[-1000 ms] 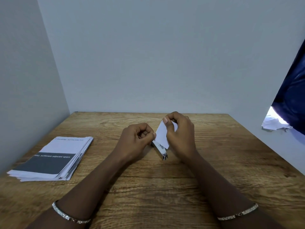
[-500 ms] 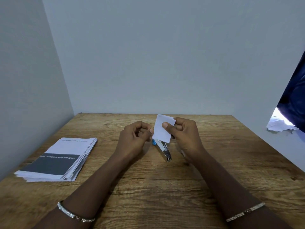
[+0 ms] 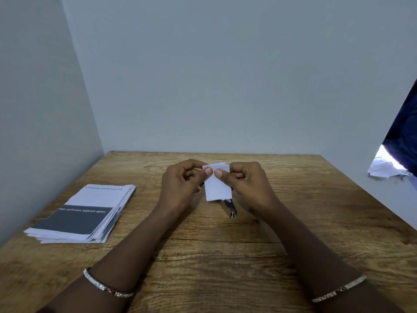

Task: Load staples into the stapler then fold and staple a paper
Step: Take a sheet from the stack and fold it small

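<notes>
We observe both forearms reaching forward over the wooden counter (image 3: 203,256), each wrist bearing a thin metallic bracelet. The left hand (image 3: 182,184) and right hand (image 3: 248,184) meet at mid-counter, raised slightly above the surface, knuckles turned outward and thumbs facing each other. Between them hangs a small folded white paper (image 3: 217,188), held upright by its top edge: the left thumb and fingers (image 3: 208,171) pinch its upper left part, the right thumb and forefinger pinch its upper right part, thumbnails nearly touching. The remaining fingers of each hand are curled in toward the palm.

The stapler (image 3: 230,207) lies on the counter directly below and behind the paper, only its silver near end showing beneath the paper's lower edge; neither hand touches it. We cannot tell from this view whether it is open or closed.

At the left of the counter sits a stack of printed sheets (image 3: 83,213), slightly fanned. The top sheet carries a dark band with white lettering reading "sufficient adjacent space"; a fainter line near its far edge is too small to read with confidence.

Plain walls close the counter on the left and the far side. The right edge is open, with dark blue fabric (image 3: 404,136) and crumpled white paper (image 3: 383,169) beyond it. The near half of the counter is bare wood around the forearms.
</notes>
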A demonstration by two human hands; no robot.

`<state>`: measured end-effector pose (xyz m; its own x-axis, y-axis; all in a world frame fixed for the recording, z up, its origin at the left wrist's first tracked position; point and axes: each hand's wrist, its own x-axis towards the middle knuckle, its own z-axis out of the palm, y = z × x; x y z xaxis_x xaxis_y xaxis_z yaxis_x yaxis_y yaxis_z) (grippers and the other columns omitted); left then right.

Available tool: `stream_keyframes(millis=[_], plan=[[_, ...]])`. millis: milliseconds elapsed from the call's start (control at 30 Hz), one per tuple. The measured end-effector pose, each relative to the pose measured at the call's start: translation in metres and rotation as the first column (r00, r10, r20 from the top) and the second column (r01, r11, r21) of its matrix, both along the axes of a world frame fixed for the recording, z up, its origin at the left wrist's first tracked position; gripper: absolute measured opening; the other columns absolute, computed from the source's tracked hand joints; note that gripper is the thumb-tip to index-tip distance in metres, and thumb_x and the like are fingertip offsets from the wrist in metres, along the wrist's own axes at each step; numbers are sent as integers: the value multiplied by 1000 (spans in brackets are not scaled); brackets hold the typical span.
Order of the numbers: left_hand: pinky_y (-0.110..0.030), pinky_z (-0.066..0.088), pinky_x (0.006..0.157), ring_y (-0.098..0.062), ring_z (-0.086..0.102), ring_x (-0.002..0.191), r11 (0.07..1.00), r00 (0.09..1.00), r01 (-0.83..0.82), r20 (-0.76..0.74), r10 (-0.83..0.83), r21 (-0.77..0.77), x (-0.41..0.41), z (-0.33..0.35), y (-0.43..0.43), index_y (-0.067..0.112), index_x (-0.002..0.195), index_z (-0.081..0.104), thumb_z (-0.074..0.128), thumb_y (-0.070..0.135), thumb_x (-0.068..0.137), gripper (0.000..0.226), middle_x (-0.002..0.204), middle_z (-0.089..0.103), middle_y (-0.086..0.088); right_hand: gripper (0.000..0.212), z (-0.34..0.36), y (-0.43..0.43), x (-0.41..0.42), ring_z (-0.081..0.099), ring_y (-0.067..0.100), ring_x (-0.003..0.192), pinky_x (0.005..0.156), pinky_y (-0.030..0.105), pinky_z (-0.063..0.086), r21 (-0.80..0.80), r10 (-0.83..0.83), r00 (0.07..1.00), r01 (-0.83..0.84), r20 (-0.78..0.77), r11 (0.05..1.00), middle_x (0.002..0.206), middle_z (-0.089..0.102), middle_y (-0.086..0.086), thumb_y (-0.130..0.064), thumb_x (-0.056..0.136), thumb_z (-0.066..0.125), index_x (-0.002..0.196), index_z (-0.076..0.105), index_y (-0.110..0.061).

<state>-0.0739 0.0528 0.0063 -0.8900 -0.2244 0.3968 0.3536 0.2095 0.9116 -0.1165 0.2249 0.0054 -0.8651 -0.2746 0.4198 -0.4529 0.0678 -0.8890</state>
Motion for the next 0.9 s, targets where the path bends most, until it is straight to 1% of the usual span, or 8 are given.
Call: stream_keyframes(millis=[67, 200, 300, 500, 667, 767, 833, 900], plan=[[-28, 50, 59, -13, 62, 62, 1000, 1000, -4, 8, 4, -5, -1, -1, 0, 14, 90, 78, 76, 21, 88, 7, 71, 74, -11, 15, 0, 0, -1, 76, 31, 87, 73, 47, 59, -39, -24, 1000, 23, 0, 999, 86, 80, 9, -25, 88, 76, 97, 80, -14], [-30, 51, 61, -12, 62, 61, 1000, 1000, -7, 30, 8, -30, -1, -2, -2, 11, 82, 78, 76, 20, 87, 11, 70, 73, -14, 10, -3, -2, -1, 76, 29, 86, 72, 57, 59, -54, -61, 998, 62, 36, 997, 85, 79, 8, -24, 87, 78, 87, 78, -14], [-30, 50, 61, -12, 63, 62, 999, 999, -3, 49, 5, -42, 1, 0, -2, 12, 79, 78, 76, 19, 87, 12, 71, 75, -12, 13, -4, -4, 0, 75, 28, 83, 68, 54, 59, -16, -98, 995, 99, 29, 995, 82, 78, 6, -26, 88, 77, 85, 77, -13], [-19, 48, 55, -4, 62, 60, 999, 997, 5, 75, -1, -46, 3, 1, 0, 13, 75, 79, 74, 17, 88, 15, 69, 75, -4, 24, 0, -7, 8, 65, 10, 65, 55, 26, 44, 78, -162, 985, 167, -65, 983, 72, 74, 3, -30, 92, 72, 78, 76, -10], [-42, 58, 73, -30, 75, 83, 999, 995, 34, 88, -37, 31, 3, 0, 0, 8, 83, 79, 73, 17, 89, 12, 80, 78, -12, 20, -2, -6, 4, 74, 25, 79, 60, 36, 52, -8, -90, 995, 90, 39, 996, 80, 77, 7, -31, 89, 75, 84, 76, -12], [-59, 58, 82, -42, 74, 89, 988, 992, 65, 101, -79, 140, 2, -1, -2, 2, 86, 77, 76, 16, 87, 14, 85, 77, -22, 14, -3, -6, 4, 74, 33, 79, 53, 27, 52, -96, 6, 993, 5, 116, 995, 84, 78, 12, -27, 89, 76, 89, 76, -13], [-55, 59, 81, -41, 75, 87, 982, 990, 71, 108, -91, 173, 1, 0, -3, 0, 87, 75, 77, 16, 87, 15, 85, 77, -22, 11, -2, -7, 3, 74, 34, 82, 55, 30, 53, -120, 7, 993, 7, 120, 993, 86, 78, 13, -27, 88, 76, 88, 76, -16], [-41, 59, 73, -30, 76, 79, 973, 984, 101, 120, -128, 207, 2, 1, -1, -1, 88, 74, 76, 15, 87, 16, 84, 78, -18, 13, -1, -7, 3, 75, 34, 86, 64, 43, 57, -129, -24, 994, 38, 107, 991, 87, 78, 13, -29, 87, 76, 88, 76, -15]])
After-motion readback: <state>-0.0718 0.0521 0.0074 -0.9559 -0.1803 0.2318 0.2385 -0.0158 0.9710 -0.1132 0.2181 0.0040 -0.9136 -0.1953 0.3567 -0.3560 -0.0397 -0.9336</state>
